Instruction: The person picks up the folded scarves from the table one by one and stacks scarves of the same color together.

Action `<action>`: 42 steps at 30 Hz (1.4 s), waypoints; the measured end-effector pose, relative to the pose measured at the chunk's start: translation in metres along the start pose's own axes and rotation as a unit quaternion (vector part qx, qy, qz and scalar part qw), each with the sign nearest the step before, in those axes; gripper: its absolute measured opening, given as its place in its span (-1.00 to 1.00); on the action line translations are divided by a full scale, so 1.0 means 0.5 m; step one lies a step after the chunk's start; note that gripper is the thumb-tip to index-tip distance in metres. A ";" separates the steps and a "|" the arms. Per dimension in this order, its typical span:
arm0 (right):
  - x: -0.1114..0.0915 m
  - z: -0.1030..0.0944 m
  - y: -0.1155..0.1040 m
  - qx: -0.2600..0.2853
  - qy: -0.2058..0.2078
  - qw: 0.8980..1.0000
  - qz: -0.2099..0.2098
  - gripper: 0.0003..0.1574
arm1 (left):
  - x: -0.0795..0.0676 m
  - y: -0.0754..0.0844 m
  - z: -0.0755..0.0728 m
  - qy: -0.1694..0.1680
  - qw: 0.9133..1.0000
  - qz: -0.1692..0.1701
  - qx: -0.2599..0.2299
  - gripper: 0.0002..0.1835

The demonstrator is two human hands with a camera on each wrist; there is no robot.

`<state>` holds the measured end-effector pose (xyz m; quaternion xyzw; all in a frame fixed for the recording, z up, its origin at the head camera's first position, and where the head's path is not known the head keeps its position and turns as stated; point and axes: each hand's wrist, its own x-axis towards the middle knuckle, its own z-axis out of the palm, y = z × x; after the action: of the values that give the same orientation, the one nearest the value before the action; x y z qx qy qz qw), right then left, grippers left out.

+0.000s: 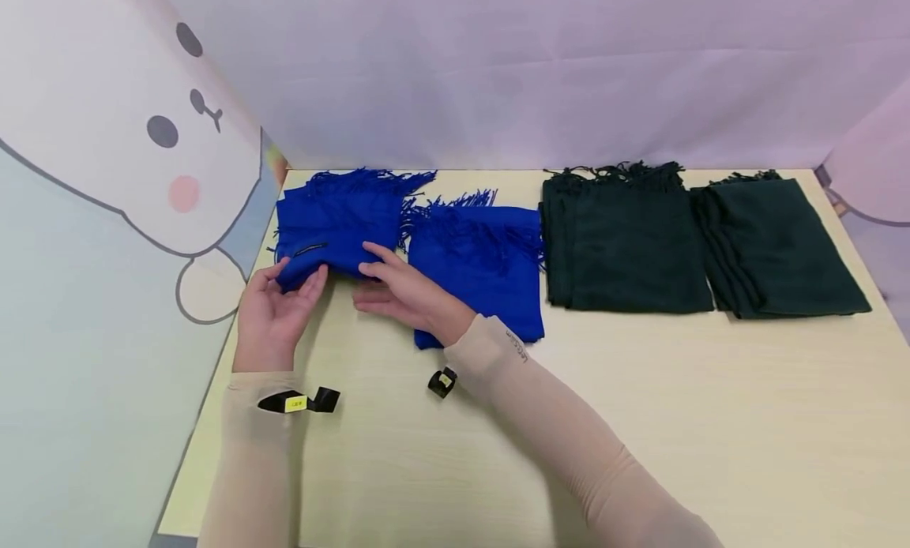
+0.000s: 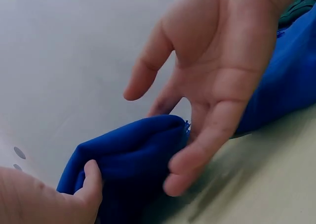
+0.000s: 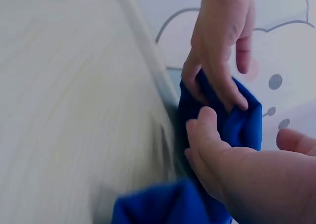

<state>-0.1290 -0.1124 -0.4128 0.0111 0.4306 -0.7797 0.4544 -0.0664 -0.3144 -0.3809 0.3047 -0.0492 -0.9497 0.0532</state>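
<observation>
A folded blue fringed scarf [image 1: 341,220] lies at the table's back left, its front edge raised. My left hand [image 1: 273,315] grips that edge at its left corner. In the left wrist view a digit of it presses into the fold of the blue cloth [image 2: 133,145]. My right hand [image 1: 408,291] is spread at the scarf's right front corner, thumb and fingers apart. In the right wrist view the left hand [image 3: 219,46] has its fingertips in the cloth, and the right hand [image 3: 247,169] is close beside it. Whether the right fingers touch the cloth is hard to tell.
A second folded blue scarf [image 1: 476,287] lies partly under my right forearm. Two folded dark green scarves, one in the middle [image 1: 626,248] and one at the right [image 1: 789,248], lie along the back. A printed curtain [image 1: 498,74] hangs behind the pale wooden table [image 1: 675,422].
</observation>
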 end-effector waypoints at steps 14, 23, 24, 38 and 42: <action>0.005 0.008 -0.014 0.071 0.082 0.987 -0.120 -0.75 | -0.013 -0.007 -0.051 -0.032 0.972 0.051 0.228 -0.33; -0.005 -0.007 -0.019 0.036 0.067 0.987 -0.143 -0.78 | 0.001 -0.007 -0.063 -0.065 0.966 0.058 0.243 -0.50; -0.006 -0.008 -0.020 0.030 0.065 0.986 -0.148 -0.78 | 0.001 -0.009 -0.061 -0.066 0.965 0.072 0.244 -0.52; -0.046 -0.001 -0.054 -0.147 0.044 0.956 -0.250 -0.62 | -0.046 -0.045 -0.011 -0.124 0.940 0.238 0.213 -0.63; -0.068 0.007 -0.066 -0.213 0.044 0.931 -0.292 -0.63 | -0.072 -0.057 0.007 -0.143 0.924 0.273 0.228 -0.65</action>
<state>-0.1316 -0.0839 -0.3750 -0.1775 0.5904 -0.7668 0.1788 -0.0411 -0.2815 -0.3610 0.1440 -0.3525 -0.8951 0.2318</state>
